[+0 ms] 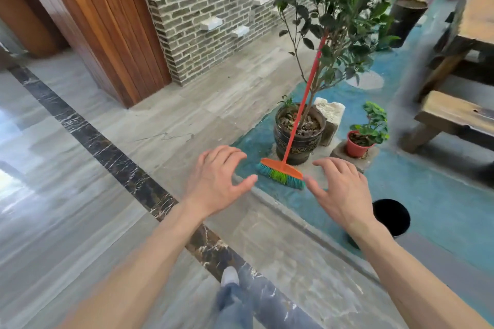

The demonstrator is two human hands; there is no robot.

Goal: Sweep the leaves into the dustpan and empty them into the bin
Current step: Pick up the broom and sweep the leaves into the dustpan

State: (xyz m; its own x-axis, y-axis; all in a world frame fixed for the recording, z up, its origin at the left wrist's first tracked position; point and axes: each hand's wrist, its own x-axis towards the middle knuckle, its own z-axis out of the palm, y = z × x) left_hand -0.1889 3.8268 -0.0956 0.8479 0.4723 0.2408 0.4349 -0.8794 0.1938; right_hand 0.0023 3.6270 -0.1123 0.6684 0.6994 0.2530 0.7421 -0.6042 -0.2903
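Observation:
A broom with an orange head, green and blue bristles and a long red handle leans against the large potted plant. Its bristles rest on the blue floor. My left hand hovers open just left of the broom head, holding nothing. Just right of the head, my right hand is also held out with fingers spread and empty. A round black bin stands on the blue floor behind my right wrist, partly hidden. A few small leaf bits lie on the grey tiles. No dustpan is visible.
A small red pot with a green plant sits right of the big pot, and a pale stone block stands behind it. A wooden bench and table are at the right. A brick wall and wooden panelling rise behind. A low kerb edges the blue floor.

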